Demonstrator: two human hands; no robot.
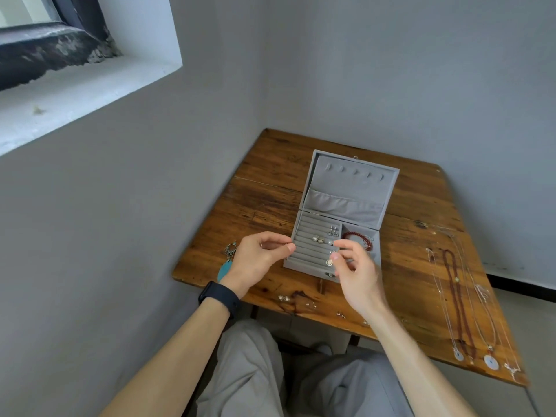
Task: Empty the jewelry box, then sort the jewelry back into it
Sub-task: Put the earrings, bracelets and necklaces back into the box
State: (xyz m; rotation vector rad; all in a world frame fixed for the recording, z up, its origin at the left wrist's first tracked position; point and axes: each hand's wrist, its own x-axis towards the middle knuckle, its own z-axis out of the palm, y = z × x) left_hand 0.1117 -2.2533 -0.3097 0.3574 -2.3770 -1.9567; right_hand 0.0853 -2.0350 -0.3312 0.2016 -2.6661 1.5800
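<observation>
Fingertips of the left hand pinched a small piece over the ring rolls of the open jewelry box on the table — whether the right hand held anything was unclear. Sorting, seemingly; next, pressing it into a free groove.

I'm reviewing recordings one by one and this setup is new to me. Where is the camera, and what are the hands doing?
No machine here: a person wears one camera on the head, looking down at their own bare hands. An open grey jewelry box sits on a wooden table, with a red bracelet in its right compartment. Necklaces lie stretched out to its right, a turquoise earring to its left. The left hand pinches a small piece, too tiny to identify; whether the right hand holds anything is unclear.
</observation>
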